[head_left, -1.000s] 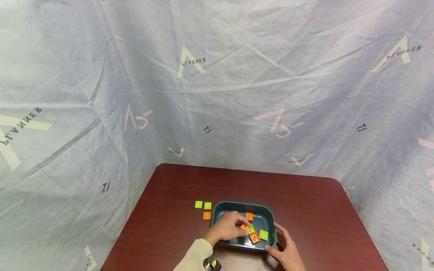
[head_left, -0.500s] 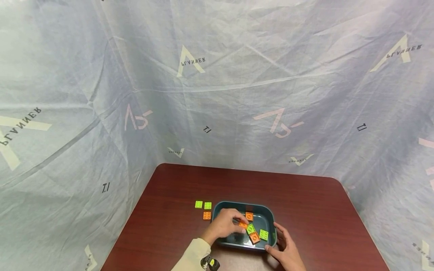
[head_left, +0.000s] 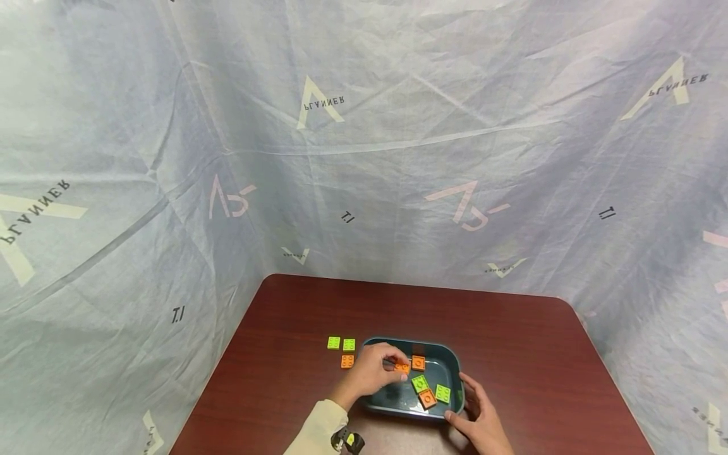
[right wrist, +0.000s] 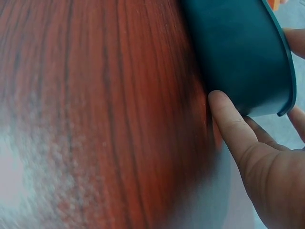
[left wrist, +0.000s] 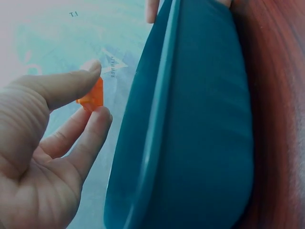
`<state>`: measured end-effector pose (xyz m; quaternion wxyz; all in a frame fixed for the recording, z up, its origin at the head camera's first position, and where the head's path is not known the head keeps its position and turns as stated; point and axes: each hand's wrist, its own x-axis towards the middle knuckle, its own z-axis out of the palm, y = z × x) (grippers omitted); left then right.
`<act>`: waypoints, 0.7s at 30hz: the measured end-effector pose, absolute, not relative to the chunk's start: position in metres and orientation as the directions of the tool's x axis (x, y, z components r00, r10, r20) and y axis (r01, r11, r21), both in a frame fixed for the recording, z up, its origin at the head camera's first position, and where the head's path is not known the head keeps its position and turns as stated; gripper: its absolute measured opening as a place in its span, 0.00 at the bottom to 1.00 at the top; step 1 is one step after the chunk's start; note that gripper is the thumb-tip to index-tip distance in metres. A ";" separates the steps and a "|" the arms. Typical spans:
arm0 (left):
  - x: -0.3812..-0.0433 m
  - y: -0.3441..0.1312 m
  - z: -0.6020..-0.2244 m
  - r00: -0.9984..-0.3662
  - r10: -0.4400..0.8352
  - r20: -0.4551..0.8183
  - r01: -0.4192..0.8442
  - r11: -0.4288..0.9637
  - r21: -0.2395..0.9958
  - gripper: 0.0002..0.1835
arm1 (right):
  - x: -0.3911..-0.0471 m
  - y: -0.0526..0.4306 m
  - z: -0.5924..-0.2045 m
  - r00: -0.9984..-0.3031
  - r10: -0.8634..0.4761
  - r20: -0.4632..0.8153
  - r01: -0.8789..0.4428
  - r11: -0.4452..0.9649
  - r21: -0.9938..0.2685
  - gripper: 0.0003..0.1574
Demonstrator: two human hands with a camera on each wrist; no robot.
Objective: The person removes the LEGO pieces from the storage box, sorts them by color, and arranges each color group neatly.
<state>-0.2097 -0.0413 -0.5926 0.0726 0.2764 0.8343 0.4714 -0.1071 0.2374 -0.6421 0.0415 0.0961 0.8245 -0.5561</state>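
Orange square plastic building brick (head_left: 401, 368) sits between thumb and fingertips of the left hand (head_left: 371, 371), over the left half of a teal rectangular plastic tray (head_left: 392, 403); how high above its floor, I cannot tell. The left wrist view shows the pinch at the brick's edges, probably because so small a piece gives little else to grip; thumb and fingers stand only a brick's width apart.

The right hand (head_left: 483, 420) holds the tray at its near right corner, thumb on one side and fingers on the other, likely to keep it from sliding on the dark red wooden desk (head_left: 512, 341).

Inside the tray, one orange brick (head_left: 418, 363) lies near the far edge; a lime green brick (head_left: 419, 383), a second orange brick (head_left: 428, 399) and another green brick (head_left: 443, 393) lie loosely towards the near right corner.

Outside the tray's far left corner, two green bricks (head_left: 333, 342) and one orange brick (head_left: 347, 361) lie studs up, set close, seemingly arranged rather than dropped.
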 end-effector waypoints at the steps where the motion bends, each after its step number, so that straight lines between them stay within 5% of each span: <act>1: -0.210 -0.042 -0.592 -0.842 0.522 0.134 0.381 0.400 0.833 0.12 | -0.107 0.238 -0.643 -0.979 0.111 -0.174 0.202 0.360 -0.911 0.59; 11: -0.211 -0.056 -0.583 -0.890 0.448 0.081 0.294 0.430 0.854 0.20 | -0.107 0.238 -0.643 -0.977 0.107 -0.183 0.210 0.353 -0.912 0.59; 21: -0.214 -0.071 -0.583 -0.919 0.384 0.084 0.265 0.447 0.854 0.17 | -0.106 0.238 -0.643 -0.976 0.103 -0.192 0.216 0.337 -0.916 0.59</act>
